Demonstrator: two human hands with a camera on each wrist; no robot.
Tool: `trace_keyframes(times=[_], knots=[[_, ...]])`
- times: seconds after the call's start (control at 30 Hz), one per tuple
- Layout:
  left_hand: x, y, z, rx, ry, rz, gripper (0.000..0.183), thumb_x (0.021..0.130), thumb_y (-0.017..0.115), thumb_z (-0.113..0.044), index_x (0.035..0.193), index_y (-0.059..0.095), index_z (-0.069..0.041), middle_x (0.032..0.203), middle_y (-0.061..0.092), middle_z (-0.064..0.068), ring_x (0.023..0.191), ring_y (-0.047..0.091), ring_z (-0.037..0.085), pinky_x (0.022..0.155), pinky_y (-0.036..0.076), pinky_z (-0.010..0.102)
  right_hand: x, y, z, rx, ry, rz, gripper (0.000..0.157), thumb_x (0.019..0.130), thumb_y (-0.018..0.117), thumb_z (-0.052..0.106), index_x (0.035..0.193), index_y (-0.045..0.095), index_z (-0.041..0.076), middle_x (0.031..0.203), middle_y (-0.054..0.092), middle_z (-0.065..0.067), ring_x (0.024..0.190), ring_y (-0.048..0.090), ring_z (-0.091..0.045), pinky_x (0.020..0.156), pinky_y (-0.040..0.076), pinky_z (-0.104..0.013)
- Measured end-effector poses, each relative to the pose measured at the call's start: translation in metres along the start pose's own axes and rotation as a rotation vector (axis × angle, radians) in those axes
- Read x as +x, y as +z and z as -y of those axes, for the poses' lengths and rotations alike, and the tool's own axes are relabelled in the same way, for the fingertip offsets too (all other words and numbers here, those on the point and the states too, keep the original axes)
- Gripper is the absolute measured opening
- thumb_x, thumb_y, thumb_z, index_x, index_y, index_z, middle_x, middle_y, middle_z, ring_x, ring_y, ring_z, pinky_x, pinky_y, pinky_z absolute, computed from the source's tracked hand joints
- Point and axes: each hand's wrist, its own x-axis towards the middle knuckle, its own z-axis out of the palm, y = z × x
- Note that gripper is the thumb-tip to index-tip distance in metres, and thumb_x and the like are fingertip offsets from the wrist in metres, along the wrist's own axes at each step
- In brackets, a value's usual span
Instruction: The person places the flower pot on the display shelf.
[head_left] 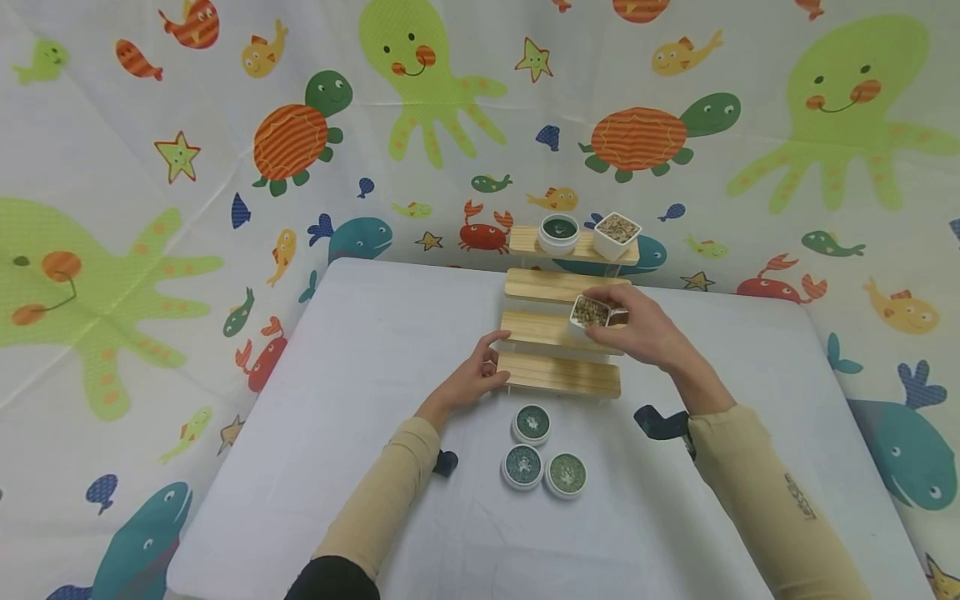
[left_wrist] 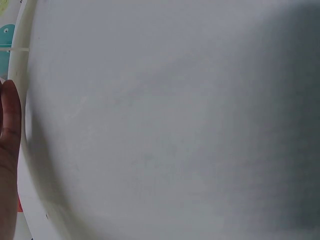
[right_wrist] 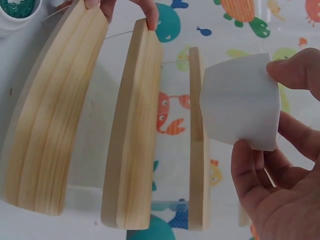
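A four-tier wooden display stand [head_left: 558, 373] with clear supports stands near the far side of the table. My left hand [head_left: 474, 375] grips its left end, thumb at the lowest plank and index finger at the plank above. Only part of that hand shows in the left wrist view. My right hand [head_left: 647, 329] holds a small white square cup [right_wrist: 240, 100] of brownish grains over the right part of the middle planks. In the right wrist view, thumb and fingers pinch the cup from opposite sides, and it overlaps a plank [right_wrist: 197, 165].
On the top plank stand a round white jar [head_left: 558, 235] with dark green contents and another square cup [head_left: 617, 237] of grains. Three round jars [head_left: 522, 467] with greenish contents sit in front of the stand. A sea-animal curtain [head_left: 450, 192] hangs behind the white table [head_left: 360, 350].
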Motion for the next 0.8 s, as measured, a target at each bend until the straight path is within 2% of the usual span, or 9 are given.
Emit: trace_keyframes(times=[0.47,0.8], knots=[[0.001,0.0,0.003,-0.02,0.016,0.008,0.067,0.096,0.059,0.0,0.149,0.019,-0.009,0.098,0.048,0.015,0.067,0.049,0.013,0.063,0.041,0.024,0.009,-0.005,-0.001,-0.003,0.017,0.006,0.055,0.087,0.072,0.014,0.136,0.05,-0.002,0.135,0.049,-0.019,0.118,0.048,-0.034,0.1,0.042,-0.049],[0.001,0.0,0.003,-0.001,0.02,0.0,0.066,0.096,0.059,-0.001,0.149,0.02,-0.01,0.097,0.049,0.015,0.066,0.048,0.011,0.063,0.041,0.024,0.016,-0.006,0.002,-0.008,0.003,0.002,0.055,0.087,0.072,0.014,0.135,0.051,-0.002,0.134,0.051,-0.019,0.12,0.048,-0.034,0.099,0.043,-0.049]])
